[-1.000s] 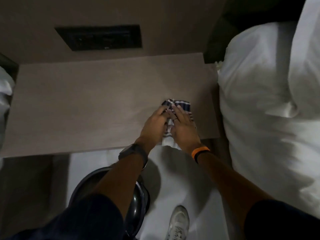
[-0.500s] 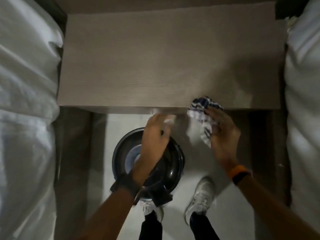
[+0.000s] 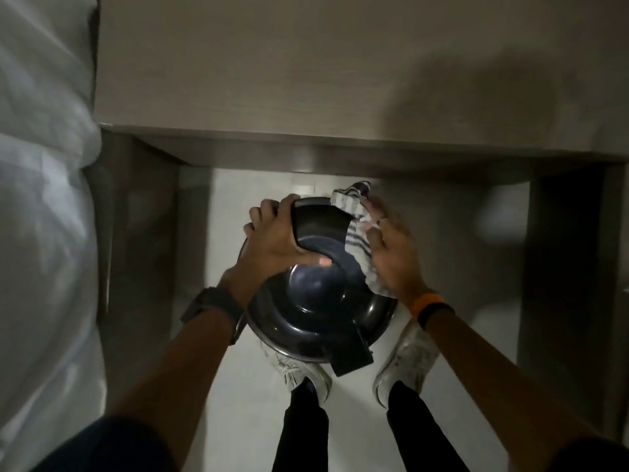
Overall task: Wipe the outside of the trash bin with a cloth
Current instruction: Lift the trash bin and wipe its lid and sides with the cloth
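Item: one trash bin (image 3: 320, 301), dark, round, glossy lid, standing on the pale floor (image 3: 245, 396) below the front edge of the surface (image 3: 306, 63) and just ahead of the person's feet. Change since half a second earlier: the bin now fills the middle of the view, the left hand has dropped from above the lid onto its far rim, and the cloth has come off the edge of the surface and down against the bin. Left hand (image 3: 275, 240): one, fingers (image 3: 262, 212) curled and clamped over the far-left rim, thumb laid across the lid. Right hand (image 3: 391, 253): one, palm flat, fingers spread, pressing the cloth to the bin's right side; a ring shows on one finger. Cloth (image 3: 357, 233): one, white with dark stripes, crumpled, running from the far rim down the right flank, partly hidden under the hand. Watch (image 3: 214, 308): one, dark, on the left wrist. Wristband (image 3: 430, 306): one, orange and black, on the right wrist. Shoes: two, white, left shoe (image 3: 303, 373) partly under the bin's near edge, right shoe (image 3: 405, 362) just beside it. Bedding (image 3: 41, 199): one white mass along the left edge of the view. Surface bare in the visible part. Lighting dim; hands slightly blurred.
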